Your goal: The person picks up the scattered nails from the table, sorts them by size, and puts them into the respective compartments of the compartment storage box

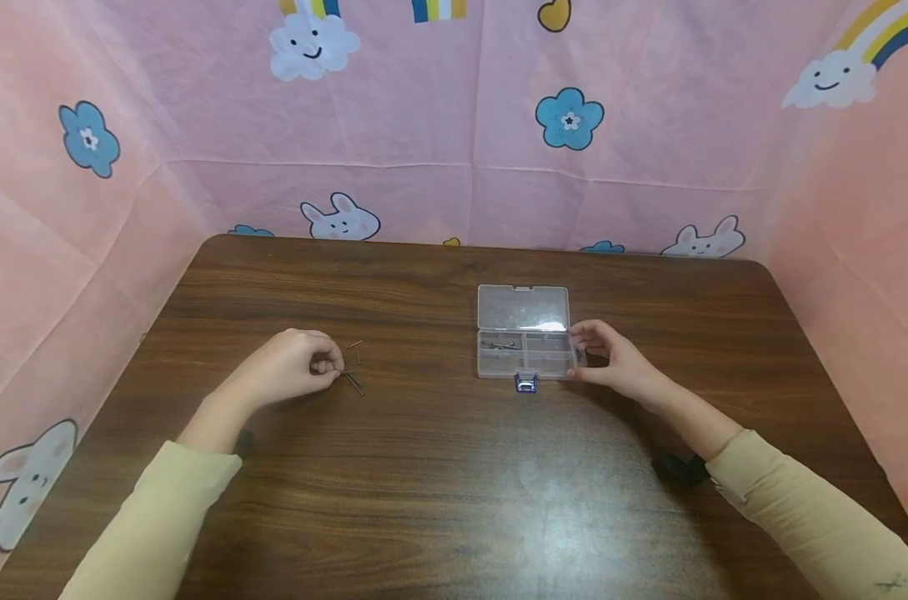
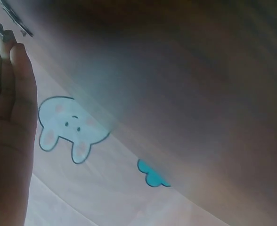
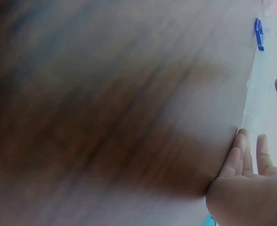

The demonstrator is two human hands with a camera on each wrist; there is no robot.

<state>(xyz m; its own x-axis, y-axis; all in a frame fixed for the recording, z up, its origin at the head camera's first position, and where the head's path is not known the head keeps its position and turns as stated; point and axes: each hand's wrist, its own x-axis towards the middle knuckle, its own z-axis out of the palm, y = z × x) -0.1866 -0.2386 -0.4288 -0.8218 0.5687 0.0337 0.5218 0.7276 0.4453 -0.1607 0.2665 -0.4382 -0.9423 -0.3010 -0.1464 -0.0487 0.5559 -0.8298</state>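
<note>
My left hand [image 1: 292, 367] is low over the table on the left, thumb and fingertips pinching the end of a thin, nail-like metal piece [image 1: 353, 382]. More such small metal pieces [image 1: 356, 343] lie just beyond the fingertips. In the left wrist view, a dark metal piece [image 2: 17, 19] shows above the fingers. An open clear plastic compartment box [image 1: 501, 364] stands right of centre, its lid [image 1: 524, 308] tipped back. Several slim metal pieces [image 1: 501, 345] lie in its back left compartment. My right hand [image 1: 614, 362] grips the box's right end, thumb in front and fingers behind.
A blue latch [image 1: 526, 383] juts from the box's front edge, and also shows in the right wrist view. The brown wooden table [image 1: 423, 467] is bordered at the back and sides by pink printed cloth [image 1: 423, 125]. A dark object [image 1: 680, 469] is below the right wrist.
</note>
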